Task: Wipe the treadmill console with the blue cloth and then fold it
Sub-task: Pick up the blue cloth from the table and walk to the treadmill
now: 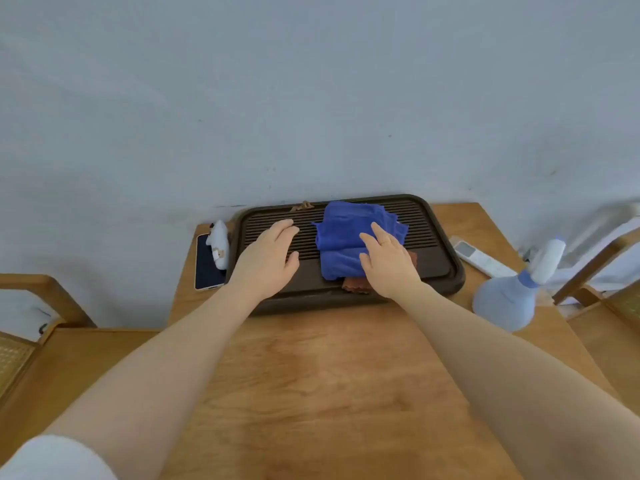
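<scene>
The blue cloth (353,242) lies folded in a loose stack on the dark slatted tray (440,237), over a brown cloth (353,284). A sideways push could likely spill its layers or drag that cloth along. The right hand (388,261) rests flat on it, fingers straight; the left hand (268,254) hovers open just beside, holding nothing.
</scene>
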Available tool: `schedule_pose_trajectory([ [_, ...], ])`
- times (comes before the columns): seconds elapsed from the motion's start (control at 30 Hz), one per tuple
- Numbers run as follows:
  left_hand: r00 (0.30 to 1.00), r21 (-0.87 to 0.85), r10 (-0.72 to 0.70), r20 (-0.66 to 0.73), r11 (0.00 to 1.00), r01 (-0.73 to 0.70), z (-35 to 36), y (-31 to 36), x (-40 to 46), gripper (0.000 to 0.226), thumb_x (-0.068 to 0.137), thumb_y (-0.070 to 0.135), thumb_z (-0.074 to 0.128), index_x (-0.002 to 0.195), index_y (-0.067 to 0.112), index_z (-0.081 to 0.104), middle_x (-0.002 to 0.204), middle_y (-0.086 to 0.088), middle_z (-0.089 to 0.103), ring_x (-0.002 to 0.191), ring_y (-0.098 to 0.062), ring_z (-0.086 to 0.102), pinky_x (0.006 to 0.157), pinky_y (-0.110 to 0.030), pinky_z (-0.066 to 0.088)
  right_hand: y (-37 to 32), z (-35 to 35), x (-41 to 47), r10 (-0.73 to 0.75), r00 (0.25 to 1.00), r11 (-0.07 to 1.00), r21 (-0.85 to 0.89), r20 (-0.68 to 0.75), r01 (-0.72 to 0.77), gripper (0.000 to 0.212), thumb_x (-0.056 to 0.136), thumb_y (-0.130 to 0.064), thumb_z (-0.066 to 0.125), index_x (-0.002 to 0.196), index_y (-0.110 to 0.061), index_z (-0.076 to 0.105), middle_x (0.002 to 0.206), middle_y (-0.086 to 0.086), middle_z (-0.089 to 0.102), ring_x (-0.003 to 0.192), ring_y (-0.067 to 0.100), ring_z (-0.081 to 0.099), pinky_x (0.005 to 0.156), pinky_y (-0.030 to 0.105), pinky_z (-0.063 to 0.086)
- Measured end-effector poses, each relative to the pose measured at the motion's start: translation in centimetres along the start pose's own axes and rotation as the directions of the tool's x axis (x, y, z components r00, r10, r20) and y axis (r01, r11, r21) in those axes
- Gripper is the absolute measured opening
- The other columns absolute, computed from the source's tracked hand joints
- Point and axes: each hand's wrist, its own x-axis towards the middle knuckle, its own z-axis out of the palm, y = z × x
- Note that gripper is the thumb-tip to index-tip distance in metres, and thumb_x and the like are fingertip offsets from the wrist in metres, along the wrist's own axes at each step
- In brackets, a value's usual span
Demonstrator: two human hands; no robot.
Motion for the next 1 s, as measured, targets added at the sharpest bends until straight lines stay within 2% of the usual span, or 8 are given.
schedule_pose_trajectory([
  [0.23, 0.994, -0.120, -0.108, 0.013, 0.987, 0.108, 1.9, 0.3, 4.1, 0.029, 0.094, 0.019, 0.047, 0.121, 0.016, 0.058, 0.145, 0.005, 0.036, 0.113, -0.011, 0.051, 0.092, -0.027, 0.044, 3.6, 2.3, 7.6, -0.011, 0.994, 0.995, -0.100, 0.105, 0.021, 0.048, 0.098, -0.025, 0.045, 0.144, -0.018, 0.033, 0.153, 0.006, 0.027, 0.139, 0.027, 0.024, 0.109, 0.041, 0.030],
  [0.33, 0.994, -0.184, -0.107, -0.003, 0.977, 0.105, 2.5, 0.3, 4.4, 0.027, 0.093, 0.015, 0.048, 0.116, 0.014, 0.061, 0.141, 0.003, 0.041, 0.108, -0.012, 0.053, 0.094, -0.032, 0.046, 3.9, 3.2, 8.2, 0.027, 1.000, 0.988, -0.154, 0.016, -0.024, 0.038, 0.095, -0.020, 0.048, 0.132, -0.017, 0.045, 0.130, 0.005, 0.049, 0.115, 0.027, 0.044, 0.086, 0.037, 0.040],
  [0.4, 0.996, -0.187, -0.085, 0.020, 0.978, 0.087, 2.6, 0.7, 4.7, 0.027, 0.093, 0.014, 0.047, 0.116, 0.013, 0.061, 0.139, 0.001, 0.043, 0.110, -0.012, 0.052, 0.094, -0.033, 0.045, 3.6, 2.9, 7.9, -0.005, 0.996, 0.983, -0.182, -0.087, -0.011, 0.025, 0.097, -0.015, 0.042, 0.120, -0.016, 0.051, 0.111, 0.004, 0.056, 0.098, 0.024, 0.047, 0.075, 0.033, 0.033],
  [0.53, 0.998, -0.274, -0.010, 0.060, 0.961, 0.026, 2.2, 2.6, 5.3, 0.036, 0.093, 0.016, 0.049, 0.129, 0.015, 0.051, 0.136, 0.001, 0.045, 0.113, -0.014, 0.052, 0.095, -0.028, 0.043, 3.1, 0.4, 5.6, -0.004, 0.967, 0.977, 0.206, -0.254, 0.059, 0.022, 0.097, -0.017, 0.045, 0.115, -0.012, 0.056, 0.108, 0.004, 0.059, 0.098, 0.022, 0.052, 0.080, 0.031, 0.038],
  [0.63, 0.989, -0.331, 0.125, 0.075, 0.939, -0.094, 1.0, 4.6, 4.5, 0.057, 0.089, 0.030, 0.058, 0.140, 0.019, 0.036, 0.143, 0.004, 0.040, 0.129, -0.012, 0.038, 0.104, -0.025, 0.028, 1.8, -3.3, 0.6, -0.025, 0.935, 0.833, 0.511, -0.353, 0.215, 0.017, 0.090, -0.011, 0.057, 0.107, -0.011, 0.061, 0.098, -0.010, 0.060, 0.090, 0.008, 0.053, 0.078, 0.020, 0.041],
  [0.73, 0.951, -0.428, 0.294, 0.095, 0.875, -0.227, -0.8, 6.7, 2.7, 0.052, 0.084, 0.029, 0.066, 0.131, 0.023, 0.046, 0.126, 0.007, 0.055, 0.113, -0.006, 0.051, 0.098, -0.025, 0.040, 0.4, -6.3, -5.7, 0.007, 0.946, 0.710, 0.668, -0.324, 0.223, 0.015, 0.086, -0.010, 0.064, 0.098, -0.019, 0.064, 0.094, -0.016, 0.063, 0.089, 0.002, 0.058, 0.079, 0.018, 0.048],
  [0.9, 0.769, -0.722, 0.588, 0.252, 0.643, -0.255, -2.8, 9.3, -2.2, 0.021, 0.084, 0.022, 0.065, 0.101, 0.029, 0.056, 0.098, 0.009, 0.066, 0.088, -0.005, 0.063, 0.076, -0.018, 0.049, -3.5, -7.2, -15.6, 0.348, 0.903, 0.382, 0.918, -0.250, 0.107, 0.013, 0.089, -0.029, 0.057, 0.094, -0.020, 0.064, 0.094, -0.003, 0.068, 0.090, 0.012, 0.064, 0.077, 0.027, 0.053],
  [1.0, 0.647, -0.814, 0.695, 0.314, 0.548, -0.194, -3.1, 10.0, -6.1, 0.024, 0.078, 0.025, 0.059, 0.101, 0.021, 0.059, 0.096, 0.006, 0.068, 0.091, -0.009, 0.064, 0.078, -0.023, 0.053, -6.8, -5.9, -21.8, 0.552, 0.819, 0.191, 0.980, -0.160, 0.062, 0.046, 0.094, -0.052, 0.033, 0.090, -0.020, 0.066, 0.092, 0.000, 0.070, 0.087, 0.014, 0.063, 0.078, 0.029, 0.050],
])
